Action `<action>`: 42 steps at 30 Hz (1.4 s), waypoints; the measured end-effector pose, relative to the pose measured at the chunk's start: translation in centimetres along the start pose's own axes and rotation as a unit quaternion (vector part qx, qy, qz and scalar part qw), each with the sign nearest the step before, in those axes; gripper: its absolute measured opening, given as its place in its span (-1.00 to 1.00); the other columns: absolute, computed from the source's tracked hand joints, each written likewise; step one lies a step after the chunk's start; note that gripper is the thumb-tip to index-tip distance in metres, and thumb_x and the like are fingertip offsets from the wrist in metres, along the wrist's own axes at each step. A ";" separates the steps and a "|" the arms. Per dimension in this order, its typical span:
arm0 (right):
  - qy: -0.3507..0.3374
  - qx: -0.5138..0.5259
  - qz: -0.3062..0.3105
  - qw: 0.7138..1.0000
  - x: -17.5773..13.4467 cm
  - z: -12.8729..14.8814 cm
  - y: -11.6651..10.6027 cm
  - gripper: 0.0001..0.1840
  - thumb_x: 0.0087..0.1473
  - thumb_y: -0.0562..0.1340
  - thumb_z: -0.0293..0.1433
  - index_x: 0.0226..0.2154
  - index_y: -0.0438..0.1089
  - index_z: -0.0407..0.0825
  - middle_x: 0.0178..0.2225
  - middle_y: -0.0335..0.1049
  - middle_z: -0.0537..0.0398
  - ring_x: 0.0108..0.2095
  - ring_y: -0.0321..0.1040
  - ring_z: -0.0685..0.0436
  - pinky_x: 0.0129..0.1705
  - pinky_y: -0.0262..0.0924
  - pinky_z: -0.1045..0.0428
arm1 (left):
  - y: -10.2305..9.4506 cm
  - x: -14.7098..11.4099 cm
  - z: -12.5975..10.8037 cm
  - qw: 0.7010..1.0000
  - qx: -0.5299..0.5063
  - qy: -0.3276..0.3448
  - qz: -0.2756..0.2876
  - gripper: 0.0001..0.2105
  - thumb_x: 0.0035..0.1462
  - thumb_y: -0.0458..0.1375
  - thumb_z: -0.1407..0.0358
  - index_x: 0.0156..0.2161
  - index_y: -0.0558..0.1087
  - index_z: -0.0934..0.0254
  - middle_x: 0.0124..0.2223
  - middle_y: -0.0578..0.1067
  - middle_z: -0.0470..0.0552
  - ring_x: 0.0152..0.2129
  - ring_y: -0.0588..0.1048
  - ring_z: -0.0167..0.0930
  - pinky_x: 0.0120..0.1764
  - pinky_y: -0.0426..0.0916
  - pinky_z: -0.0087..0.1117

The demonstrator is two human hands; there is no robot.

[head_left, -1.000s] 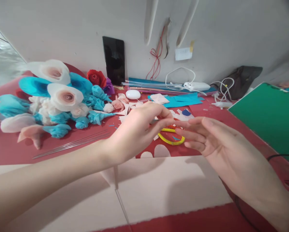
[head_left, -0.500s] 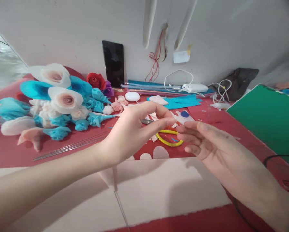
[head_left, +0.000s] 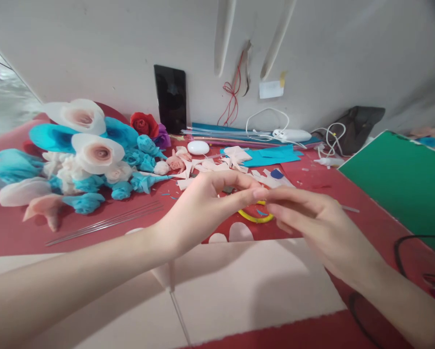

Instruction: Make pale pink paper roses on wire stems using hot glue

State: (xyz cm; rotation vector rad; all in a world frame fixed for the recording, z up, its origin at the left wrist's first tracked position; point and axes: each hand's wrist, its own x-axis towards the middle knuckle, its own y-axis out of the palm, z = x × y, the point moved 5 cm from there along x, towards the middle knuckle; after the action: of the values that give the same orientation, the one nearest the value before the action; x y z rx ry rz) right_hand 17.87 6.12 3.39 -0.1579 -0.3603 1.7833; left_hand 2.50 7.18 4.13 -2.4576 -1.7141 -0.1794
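My left hand (head_left: 210,208) is pinched, thumb and index tips pressed together above the table. At the same spot the fingertips of my right hand (head_left: 312,213) meet them, fingers drawn together. Whatever lies between the tips is too small or hidden to name. Behind and below the fingers lie scissors with a yellow handle (head_left: 255,219), partly covered by my hands. Under my left wrist, a pale pink cone-shaped paper piece (head_left: 162,276) with a thin wire stem (head_left: 181,317) shows over a large sheet of pale pink paper (head_left: 220,300). Rounded pink paper petals (head_left: 241,232) lie just beyond the sheet.
Paper flowers (head_left: 97,152) in white, blue and pink crowd the left side. Thin wires (head_left: 104,223) lie before them. A dark phone (head_left: 170,99) leans on the wall. Paper scraps, blue paper (head_left: 271,156) and a white cable sit behind; a green board (head_left: 402,184) stands right.
My right hand has turned over and closed in, its spread fingers now meeting my left fingertips. My left hand keeps its pinch, almost in place. The view has shifted slightly.
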 end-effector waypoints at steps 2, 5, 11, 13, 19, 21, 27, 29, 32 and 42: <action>0.071 0.096 0.072 0.990 -0.2 -0.9 1.0 -0.87 0.03 0.28 -0.28 -0.29 0.51 0.22 -0.54 0.29 0.25 -0.54 0.10 0.13 -0.50 0.04 0.22 | 0.3 -0.2 0.1 1.000 -0.018 -0.015 0.020 -0.86 0.09 0.17 0.40 -0.48 0.48 0.28 -0.51 0.49 -0.23 -0.57 0.43 -0.71 -0.52 0.30 -0.85; 0.133 0.196 0.130 0.963 -0.9 -1.4 1.9 -0.93 0.03 0.30 -0.27 -0.35 0.51 0.17 -0.56 0.16 0.24 -0.54 -0.02 0.14 -0.51 -0.07 0.22 | 0.7 -0.5 0.2 0.998 -0.033 -0.041 0.043 -0.86 0.09 0.17 0.39 -0.48 0.47 0.29 -0.56 0.42 -0.22 -0.68 0.36 -0.69 -0.66 0.25 -0.80; 0.183 0.314 0.152 0.919 -1.5 -0.7 2.5 -0.81 0.01 0.31 -0.31 -0.56 0.44 -0.02 -0.58 -0.01 0.19 -0.54 -0.15 0.09 -0.53 -0.14 0.17 | 0.8 -0.8 -0.4 0.998 0.052 0.009 0.022 -0.86 0.09 0.18 0.33 -0.47 0.51 0.27 -0.50 0.40 -0.16 -0.67 0.35 -0.63 -0.68 0.26 -0.69; 0.184 0.332 0.141 0.914 -1.4 -0.5 2.4 -0.81 0.03 0.28 -0.34 -0.55 0.43 -0.06 -0.57 0.02 0.17 -0.53 -0.11 0.08 -0.53 -0.11 0.17 | 0.5 -0.8 -1.1 0.988 0.130 0.084 -0.001 -0.87 0.08 0.19 0.35 -0.46 0.52 0.27 -0.50 0.40 -0.14 -0.62 0.36 -0.58 -0.56 0.34 -0.60; 0.245 0.412 0.128 0.868 -1.8 -0.5 1.8 -0.82 0.13 0.15 -0.41 -0.41 0.45 -0.09 -0.45 0.20 0.11 -0.51 0.00 0.10 -0.50 0.03 0.17 | 0.4 -1.9 -3.2 0.789 0.441 0.425 -0.054 -0.90 0.09 0.19 0.37 -0.41 0.53 0.23 -0.50 0.45 -0.10 -0.46 0.32 -0.44 -0.04 0.26 -0.15; 0.245 0.437 0.128 0.856 -2.0 -0.4 1.7 -0.79 0.14 0.12 -0.41 -0.40 0.46 -0.09 -0.42 0.22 0.10 -0.50 0.03 0.10 -0.49 0.06 0.17 | 0.3 -1.9 -3.1 0.754 0.472 0.454 -0.055 -0.92 0.09 0.18 0.38 -0.39 0.52 0.20 -0.51 0.45 -0.14 -0.47 0.32 -0.46 0.06 0.19 -0.11; 0.227 0.396 0.106 0.883 -1.9 -0.7 2.0 -0.84 0.11 0.21 -0.37 -0.38 0.46 -0.09 -0.43 0.17 0.13 -0.52 0.02 0.12 -0.53 0.05 0.20 | 0.3 -1.6 -2.5 0.752 0.478 0.451 -0.048 -0.90 0.09 0.18 0.26 -0.39 0.54 0.18 -0.54 0.43 -0.13 -0.47 0.33 -0.43 0.06 0.18 -0.10; 0.227 0.380 0.105 0.890 -1.8 -0.9 2.2 -0.86 0.09 0.23 -0.35 -0.40 0.45 -0.08 -0.43 0.17 0.13 -0.53 0.01 0.13 -0.54 0.04 0.21 | 0.3 -1.5 -2.4 0.767 0.470 0.435 -0.038 -0.89 0.08 0.19 0.30 -0.43 0.54 0.19 -0.53 0.45 -0.12 -0.47 0.33 -0.43 0.06 0.16 -0.09; 0.222 0.345 0.097 0.907 -1.7 -1.1 2.2 -0.86 0.11 0.22 -0.35 -0.42 0.44 -0.04 -0.43 0.18 0.13 -0.52 0.00 0.11 -0.53 0.03 0.20 | 0.1 -1.1 -2.4 0.815 0.437 0.380 -0.029 -0.89 0.07 0.20 0.38 -0.45 0.54 0.19 -0.53 0.45 -0.13 -0.48 0.34 -0.45 -0.02 0.22 -0.18; 0.203 0.318 0.094 0.921 -1.8 -1.3 2.2 -0.87 0.10 0.21 -0.37 -0.38 0.46 -0.07 -0.45 0.19 0.12 -0.52 0.05 0.11 -0.51 0.05 0.18 | -0.1 -0.5 -1.9 0.839 0.417 0.349 -0.017 -0.88 0.06 0.20 0.38 -0.47 0.54 0.27 -0.53 0.43 -0.08 -0.48 0.34 -0.43 -0.18 0.30 -0.27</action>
State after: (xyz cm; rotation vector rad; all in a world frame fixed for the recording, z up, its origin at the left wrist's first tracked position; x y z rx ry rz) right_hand 16.64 4.12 1.30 -0.0958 0.5529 1.9113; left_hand 2.22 6.39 5.89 -1.4514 -1.1420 -0.2295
